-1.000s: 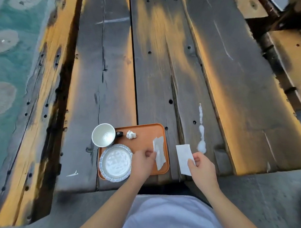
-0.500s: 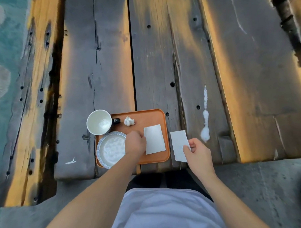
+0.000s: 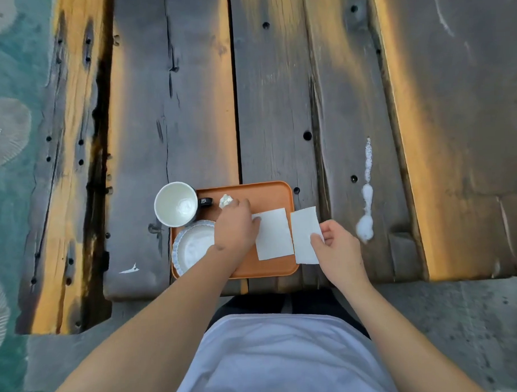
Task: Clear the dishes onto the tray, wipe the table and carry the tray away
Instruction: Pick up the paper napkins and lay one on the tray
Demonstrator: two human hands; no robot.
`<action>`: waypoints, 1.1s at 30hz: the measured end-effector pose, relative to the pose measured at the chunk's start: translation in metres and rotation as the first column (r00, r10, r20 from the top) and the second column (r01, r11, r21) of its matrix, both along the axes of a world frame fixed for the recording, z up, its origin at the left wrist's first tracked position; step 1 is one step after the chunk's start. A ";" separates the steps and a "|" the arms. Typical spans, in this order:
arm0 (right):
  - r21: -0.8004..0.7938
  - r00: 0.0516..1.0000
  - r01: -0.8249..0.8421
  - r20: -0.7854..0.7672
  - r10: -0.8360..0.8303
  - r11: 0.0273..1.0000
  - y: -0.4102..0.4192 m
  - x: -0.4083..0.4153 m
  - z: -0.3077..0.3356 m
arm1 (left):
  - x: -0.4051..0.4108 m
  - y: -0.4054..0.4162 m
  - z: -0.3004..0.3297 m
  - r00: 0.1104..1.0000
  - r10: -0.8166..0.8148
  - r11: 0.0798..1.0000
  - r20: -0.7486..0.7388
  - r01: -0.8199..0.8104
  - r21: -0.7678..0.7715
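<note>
Since half a second ago, left hand (image 3: 236,226) has slid up the tray (image 3: 276,193) toward the crumpled wad (image 3: 225,200), fingers loosely bent, gripping nothing. Right hand (image 3: 336,247) pinches a white napkin (image 3: 304,233) just right of the tray. Best swept flat along the foamy white spill (image 3: 365,228) further right, which is long and thin.

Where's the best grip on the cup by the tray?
Probably the rim of the cup, pinched from above: it stands upright, mouth open toward the camera. Come from its left, since the tray, plate and left hand crowd its right.
</note>
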State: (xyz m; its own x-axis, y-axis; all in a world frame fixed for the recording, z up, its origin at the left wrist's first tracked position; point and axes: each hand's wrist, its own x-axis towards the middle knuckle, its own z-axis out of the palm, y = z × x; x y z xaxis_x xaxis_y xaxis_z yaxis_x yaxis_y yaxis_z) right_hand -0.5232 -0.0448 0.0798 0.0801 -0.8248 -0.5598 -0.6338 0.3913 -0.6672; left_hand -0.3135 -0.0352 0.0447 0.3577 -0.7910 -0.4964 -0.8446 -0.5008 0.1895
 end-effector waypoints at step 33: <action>0.349 0.951 0.013 0.284 -0.119 0.937 -0.011 0.056 -0.034 | 0.055 -0.117 -0.072 0.968 -0.252 0.921 0.019 0.246 -0.302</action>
